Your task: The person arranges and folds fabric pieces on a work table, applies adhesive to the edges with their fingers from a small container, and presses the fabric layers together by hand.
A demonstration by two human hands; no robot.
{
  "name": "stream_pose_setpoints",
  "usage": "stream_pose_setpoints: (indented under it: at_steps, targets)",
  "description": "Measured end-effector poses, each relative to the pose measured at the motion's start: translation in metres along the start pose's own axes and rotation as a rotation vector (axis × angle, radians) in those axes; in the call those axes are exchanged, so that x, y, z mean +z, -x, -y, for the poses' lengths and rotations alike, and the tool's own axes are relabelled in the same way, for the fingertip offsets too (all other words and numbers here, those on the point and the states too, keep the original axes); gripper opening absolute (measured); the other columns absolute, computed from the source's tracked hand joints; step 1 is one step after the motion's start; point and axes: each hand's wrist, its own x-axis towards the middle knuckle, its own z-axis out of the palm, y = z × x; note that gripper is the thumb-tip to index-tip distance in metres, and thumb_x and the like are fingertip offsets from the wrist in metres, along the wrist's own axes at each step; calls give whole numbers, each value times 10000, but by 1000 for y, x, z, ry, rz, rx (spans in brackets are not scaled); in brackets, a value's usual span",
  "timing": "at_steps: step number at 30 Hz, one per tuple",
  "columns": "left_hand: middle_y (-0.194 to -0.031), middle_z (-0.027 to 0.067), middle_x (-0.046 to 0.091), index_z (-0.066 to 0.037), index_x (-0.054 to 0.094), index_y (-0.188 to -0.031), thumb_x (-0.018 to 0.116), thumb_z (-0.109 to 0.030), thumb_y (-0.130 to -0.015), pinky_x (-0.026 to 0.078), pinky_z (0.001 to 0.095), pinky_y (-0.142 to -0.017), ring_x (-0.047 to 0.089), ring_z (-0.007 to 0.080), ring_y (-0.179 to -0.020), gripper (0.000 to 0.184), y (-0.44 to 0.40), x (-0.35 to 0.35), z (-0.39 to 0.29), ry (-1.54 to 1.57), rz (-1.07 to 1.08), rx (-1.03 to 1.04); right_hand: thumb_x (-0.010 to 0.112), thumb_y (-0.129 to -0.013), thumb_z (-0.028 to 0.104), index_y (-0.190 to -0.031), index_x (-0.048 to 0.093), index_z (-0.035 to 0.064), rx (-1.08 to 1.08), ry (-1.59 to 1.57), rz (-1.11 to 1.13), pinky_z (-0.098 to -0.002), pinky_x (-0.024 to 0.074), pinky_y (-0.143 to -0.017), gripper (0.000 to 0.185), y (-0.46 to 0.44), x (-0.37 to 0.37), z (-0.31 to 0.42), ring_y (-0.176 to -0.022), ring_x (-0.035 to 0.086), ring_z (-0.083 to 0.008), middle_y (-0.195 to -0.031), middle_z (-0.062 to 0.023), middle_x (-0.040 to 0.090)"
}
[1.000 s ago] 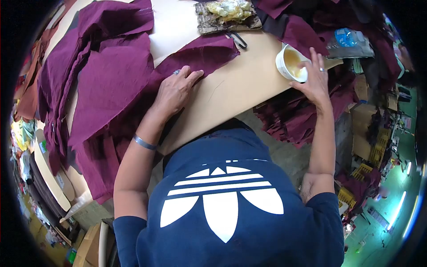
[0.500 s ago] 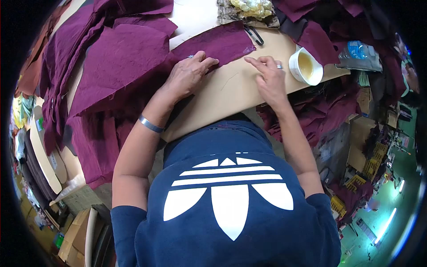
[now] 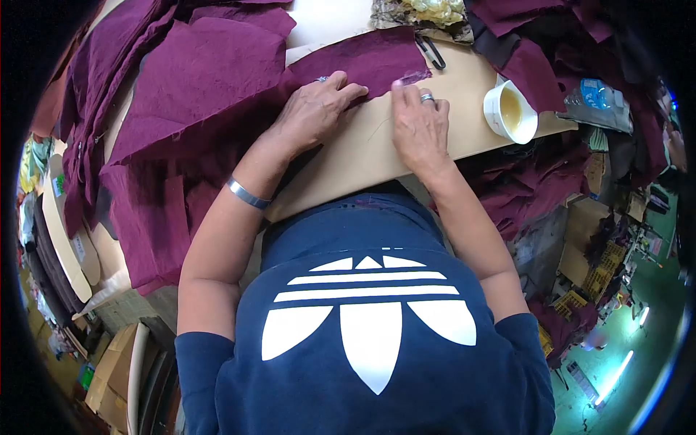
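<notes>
A strip of purple fabric (image 3: 355,61) lies across the tan board, with a wet-looking smear near its right end. My left hand (image 3: 312,116) is closed over the strip's lower left edge, fingers bent and holding the cloth. At the strip's lower edge, near the smear, my right hand (image 3: 422,130) touches down with its index fingertip; its other fingers are bent and it grips nothing. Black thread snips (image 3: 431,53) lie by the fabric's right end. To the right of my right hand stands a white bowl (image 3: 490,112) containing a yellowish paste or liquid.
The tan board (image 3: 348,163) ends just in front of my body. Larger purple cloth pieces (image 3: 210,80) spread over the left side. A patterned bundle (image 3: 420,18) sits at the back, and a plastic bottle (image 3: 594,98) lies at the right. More purple cloth hangs below the board.
My right hand has moved left and forward from beside the bowl, bringing its fingertip to the fabric's lower edge. My left hand stays on the cloth. The view has shifted slightly.
</notes>
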Motion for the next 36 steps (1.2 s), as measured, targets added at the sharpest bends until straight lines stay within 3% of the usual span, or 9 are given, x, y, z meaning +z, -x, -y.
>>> stream_pose_setpoints:
  at_steps: [2,6,12,18,22,24,30,36]
  targets:
    - [-904,120,498,-115,537,-1153,504,-130,-862,461,392,-721,561,296,-837,293,0,2,5,3,-10,30,496,-792,128,-1100,546,56,-103,20,-56,-377,379,-723,320,0,-5,-4,-888,549,-193,-907,-45,551]
    - [-919,119,498,-123,532,-1161,494,-155,-871,462,392,-719,561,295,-831,294,0,1,2,-14,13,5,509,-795,153,-1097,556,108,1,173,-48,-400,365,-732,309,-10,3,-36,-892,550,-170,-910,-34,546]
    - [-930,106,502,-122,528,-1169,488,-142,-868,454,371,-723,566,268,-816,304,2,1,1,-100,46,18,498,-804,148,-1243,507,151,-192,169,-29,-383,356,-748,439,-2,-4,-37,-912,531,-161,-926,-21,528]
    - [-906,74,516,-127,564,-1052,504,-132,-841,375,349,-859,568,207,-773,219,17,-13,-3,-420,-1,108,503,-795,141,-1221,528,134,-218,166,-38,-385,361,-754,427,4,-2,-10,-908,533,-159,-919,-25,533]
    - [-917,58,526,-125,579,-987,525,-151,-832,331,387,-927,574,200,-826,167,34,-21,-7,-453,55,71,506,-792,150,-1191,537,173,-247,57,-71,-389,368,-735,401,2,-8,-15,-844,559,-166,-912,-14,537]
    - [-931,45,532,-132,587,-976,533,-156,-828,316,389,-946,571,192,-883,159,41,-25,-10,-444,59,65,508,-794,149,-1173,544,182,-200,150,-78,-385,367,-744,383,-6,-4,-28,-854,557,-161,-909,-9,536]
    - [-1034,30,521,-145,567,-1014,548,-137,-789,321,383,-949,484,202,-1074,226,51,-19,-5,-413,-66,124,510,-796,127,-1241,494,211,-257,107,-76,-379,367,-739,454,-5,-1,-19,-886,546,-160,-912,-4,526]
    - [-1068,38,515,-129,553,-994,556,-123,-756,363,367,-915,474,223,-1087,238,61,-18,0,-448,-54,179,506,-800,135,-1216,518,148,-213,110,-51,-393,358,-777,416,-4,1,-3,-888,550,-158,-905,-11,531]
